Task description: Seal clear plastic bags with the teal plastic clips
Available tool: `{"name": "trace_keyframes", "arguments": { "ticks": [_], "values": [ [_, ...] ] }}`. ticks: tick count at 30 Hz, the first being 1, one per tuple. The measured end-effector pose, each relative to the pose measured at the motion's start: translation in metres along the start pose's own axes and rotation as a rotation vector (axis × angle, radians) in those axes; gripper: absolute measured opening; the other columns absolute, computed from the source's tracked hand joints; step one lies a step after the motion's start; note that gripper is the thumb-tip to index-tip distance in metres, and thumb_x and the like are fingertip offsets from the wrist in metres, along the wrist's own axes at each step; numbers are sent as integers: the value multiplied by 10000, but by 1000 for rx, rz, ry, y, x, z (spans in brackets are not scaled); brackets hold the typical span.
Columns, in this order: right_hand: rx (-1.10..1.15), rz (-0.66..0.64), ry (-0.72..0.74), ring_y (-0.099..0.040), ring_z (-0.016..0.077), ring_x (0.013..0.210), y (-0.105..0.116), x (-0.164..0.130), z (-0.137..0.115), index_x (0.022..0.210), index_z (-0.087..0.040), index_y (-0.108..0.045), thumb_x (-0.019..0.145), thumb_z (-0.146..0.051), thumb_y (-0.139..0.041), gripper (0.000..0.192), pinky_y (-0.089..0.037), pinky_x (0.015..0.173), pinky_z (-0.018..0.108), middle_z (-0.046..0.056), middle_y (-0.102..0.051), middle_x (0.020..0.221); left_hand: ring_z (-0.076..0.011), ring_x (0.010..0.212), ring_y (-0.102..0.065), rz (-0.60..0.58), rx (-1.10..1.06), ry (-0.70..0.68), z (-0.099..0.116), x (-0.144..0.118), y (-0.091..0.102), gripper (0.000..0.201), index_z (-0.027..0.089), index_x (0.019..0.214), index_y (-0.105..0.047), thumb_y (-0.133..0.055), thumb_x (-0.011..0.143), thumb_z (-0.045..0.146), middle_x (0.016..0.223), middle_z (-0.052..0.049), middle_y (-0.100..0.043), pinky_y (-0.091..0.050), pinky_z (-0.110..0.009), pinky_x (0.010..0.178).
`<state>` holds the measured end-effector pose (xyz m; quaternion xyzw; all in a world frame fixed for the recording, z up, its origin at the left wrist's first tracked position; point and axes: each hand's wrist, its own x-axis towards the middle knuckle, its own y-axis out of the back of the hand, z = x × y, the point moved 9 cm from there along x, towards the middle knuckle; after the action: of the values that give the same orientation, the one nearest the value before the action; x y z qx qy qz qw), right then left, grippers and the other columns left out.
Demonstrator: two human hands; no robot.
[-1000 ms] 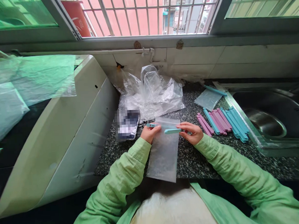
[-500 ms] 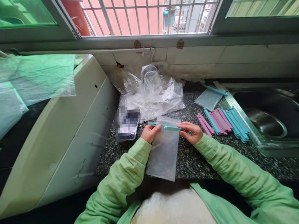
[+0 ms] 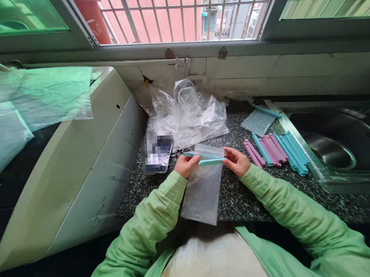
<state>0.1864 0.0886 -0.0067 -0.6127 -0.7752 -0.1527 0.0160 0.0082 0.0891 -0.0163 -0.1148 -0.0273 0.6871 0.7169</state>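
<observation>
A clear plastic zip bag (image 3: 204, 191) hangs from my hands over the counter's front edge, its top strip facing the window. My left hand (image 3: 186, 165) is closed on the bag's left edge, thumb in front, with one end of a light-blue bag clip (image 3: 211, 162) showing above its fingers. My right hand (image 3: 236, 160) pinches the clip's right end beside the bag's right edge. One clip arm lies across the front of the bag, its left tip free near my left thumb. A second light-blue strip seems to run behind the bag, partly hidden.
Several pink clips (image 3: 254, 153) and blue clips (image 3: 293, 153) lie right of my hands, near the metal sink (image 3: 322, 185). Behind them is a small clear bag (image 3: 257, 122) with a blue clip. Crumpled plastic (image 3: 187, 117) and a phone (image 3: 164, 152) lie left, by a white appliance (image 3: 102, 159).
The front clip arm has turned slightly and its left tip has dropped lower on the bag. My right fingers have drawn closer together around the clip's end. My left hand stays put.
</observation>
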Motion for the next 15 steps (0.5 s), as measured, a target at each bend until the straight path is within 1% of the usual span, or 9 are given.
{"name": "trace_keyframes", "arguments": {
  "ticks": [3,5,9,12,15],
  "values": [
    [63,-76,-51,-546,115,548,-8,1,1,985,-160,-545,653,-568,-581,527,-475,474,244,33,-602,712,-73,494,-413,-13,11,-32,6,-2,-4,350,134,499,-541,-729,446,425,473,33,-489,-346,-217,526],
    [67,-93,-102,-511,96,483,-10,1,5,906,-157,-556,653,-561,-584,478,-449,424,232,15,-591,667,-84,519,-428,-30,28,-56,10,-3,-7,348,135,478,-530,-743,431,406,481,25,-495,-357,-222,541],
    [57,-79,-183,-479,77,425,-7,-1,14,793,-166,-532,657,-536,-594,399,-405,356,204,-11,-568,608,-81,513,-417,-70,33,-63,13,-7,-14,345,129,491,-558,-761,399,393,494,21,-498,-338,-213,508],
    [87,-64,-185,-473,69,403,-7,-1,15,758,-175,-504,650,-525,-606,379,-372,320,186,-17,-566,590,-64,471,-369,-66,26,-35,12,-8,-14,360,127,502,-570,-759,392,413,464,34,-460,-295,-200,461],
    [121,-47,-179,-482,71,398,-8,0,14,734,-186,-484,639,-512,-623,367,-358,303,178,-21,-568,579,-66,478,-374,-58,26,-26,11,-8,-14,376,128,497,-567,-762,378,426,467,32,-464,-300,-200,465]
  ]
}}
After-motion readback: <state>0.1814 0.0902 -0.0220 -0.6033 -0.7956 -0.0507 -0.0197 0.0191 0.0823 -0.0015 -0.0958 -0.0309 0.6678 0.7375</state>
